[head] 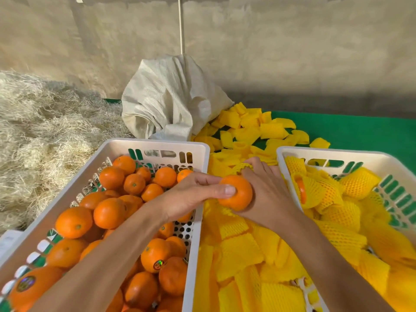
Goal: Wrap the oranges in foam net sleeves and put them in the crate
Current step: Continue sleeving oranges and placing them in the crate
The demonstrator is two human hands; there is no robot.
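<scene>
- The left hand [191, 194] is reaching across the right rim of the white slotted plastic crate of bare oranges [198, 221], its thumb pressing on the near face of a round bare orange [238, 194] and its fingers curling behind the fruit.
- The right hand [267, 190] is cupping the same orange from its right side, and its fingertips are pinching the stretched mouth of a yellow foam net sleeve [242, 167] just behind the fruit.
- The orange is sitting between the two hands, above the gap between the two crates, with the sleeve's mouth touching its far edge; none of the net is yet covering the near face.
- The white slotted plastic crate of wrapped oranges [292, 152] is standing to the right, its left rim running just beside the right wrist; sleeved oranges [337, 194] are filling it to near the rim.
- A loose heap of flat yellow foam net sleeves [238, 251] is filling the channel between the crates and is spreading back over the green table covering [360, 129].
- The bare-orange crate is holding fruit across most of its floor, with a patch of perforated bottom showing by its right wall under the left wrist.
- A crumpled white woven sack [171, 97] is standing behind the crates, touching the far edge of the sleeve heap.
- A mass of pale straw-like wood wool [40, 131] is lying to the left of the bare-orange crate, right up against its outer wall.
- A grey plastered wall [292, 52] is closing off the far side.
</scene>
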